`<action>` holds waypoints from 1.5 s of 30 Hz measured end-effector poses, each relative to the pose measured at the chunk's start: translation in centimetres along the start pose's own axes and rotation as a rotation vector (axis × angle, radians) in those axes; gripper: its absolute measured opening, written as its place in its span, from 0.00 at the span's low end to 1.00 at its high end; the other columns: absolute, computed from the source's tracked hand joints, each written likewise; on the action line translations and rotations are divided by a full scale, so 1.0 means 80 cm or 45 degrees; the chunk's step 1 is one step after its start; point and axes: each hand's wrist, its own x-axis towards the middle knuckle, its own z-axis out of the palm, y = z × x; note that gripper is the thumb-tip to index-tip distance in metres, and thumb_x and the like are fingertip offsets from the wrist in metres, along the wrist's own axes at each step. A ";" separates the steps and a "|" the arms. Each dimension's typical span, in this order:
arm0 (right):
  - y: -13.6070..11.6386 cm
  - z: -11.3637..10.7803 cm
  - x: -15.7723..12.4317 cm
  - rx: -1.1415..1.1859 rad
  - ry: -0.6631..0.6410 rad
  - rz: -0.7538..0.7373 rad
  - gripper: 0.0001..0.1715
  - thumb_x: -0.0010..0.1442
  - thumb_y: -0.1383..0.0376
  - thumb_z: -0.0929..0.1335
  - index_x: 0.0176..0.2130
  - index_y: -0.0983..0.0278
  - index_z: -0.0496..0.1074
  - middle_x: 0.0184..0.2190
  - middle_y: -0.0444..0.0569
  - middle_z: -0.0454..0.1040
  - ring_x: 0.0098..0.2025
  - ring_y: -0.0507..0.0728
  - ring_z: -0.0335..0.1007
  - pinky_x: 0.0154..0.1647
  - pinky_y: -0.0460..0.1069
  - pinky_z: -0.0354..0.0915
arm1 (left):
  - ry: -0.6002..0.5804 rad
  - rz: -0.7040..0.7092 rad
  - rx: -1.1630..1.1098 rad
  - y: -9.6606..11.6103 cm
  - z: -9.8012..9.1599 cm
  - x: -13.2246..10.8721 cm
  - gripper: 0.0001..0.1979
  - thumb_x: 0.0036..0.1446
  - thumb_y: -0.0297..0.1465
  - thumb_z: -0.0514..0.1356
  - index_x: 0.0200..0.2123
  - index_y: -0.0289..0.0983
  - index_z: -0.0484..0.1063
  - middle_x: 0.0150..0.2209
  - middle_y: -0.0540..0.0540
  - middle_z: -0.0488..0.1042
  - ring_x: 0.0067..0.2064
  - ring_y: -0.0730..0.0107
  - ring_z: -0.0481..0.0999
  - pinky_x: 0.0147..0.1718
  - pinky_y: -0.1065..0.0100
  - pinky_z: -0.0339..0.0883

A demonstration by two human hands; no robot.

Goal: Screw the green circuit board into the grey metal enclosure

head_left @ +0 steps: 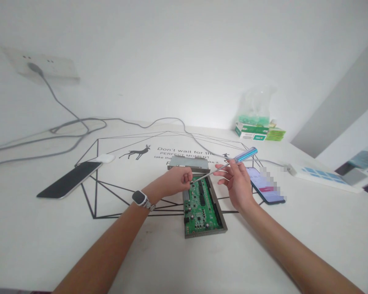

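Note:
A screwdriver with a blue handle lies slanted between the thumb and fingers of my right hand, its other fingers spread loosely. Its long shaft runs down to the left, and the tip is over the far end of a green circuit board. My left hand, with a watch on the wrist, is curled closed beside that tip. What its fingers hold, if anything, is too small to make out. The board sits in an open grey-brown casing, and a grey metal cover is just behind it.
A phone lies right of my right hand. At left are a dark flat device and a white mouse. A grey cable crosses the back to a power strip. Small boxes stand by the wall.

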 end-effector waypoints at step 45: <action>-0.010 0.002 -0.010 -0.137 -0.091 -0.274 0.24 0.59 0.46 0.72 0.41 0.58 0.62 0.34 0.47 0.83 0.30 0.56 0.82 0.16 0.42 0.66 | -0.068 -0.077 0.240 0.007 -0.010 0.001 0.11 0.58 0.37 0.61 0.30 0.36 0.76 0.27 0.48 0.77 0.30 0.67 0.73 0.32 0.69 0.63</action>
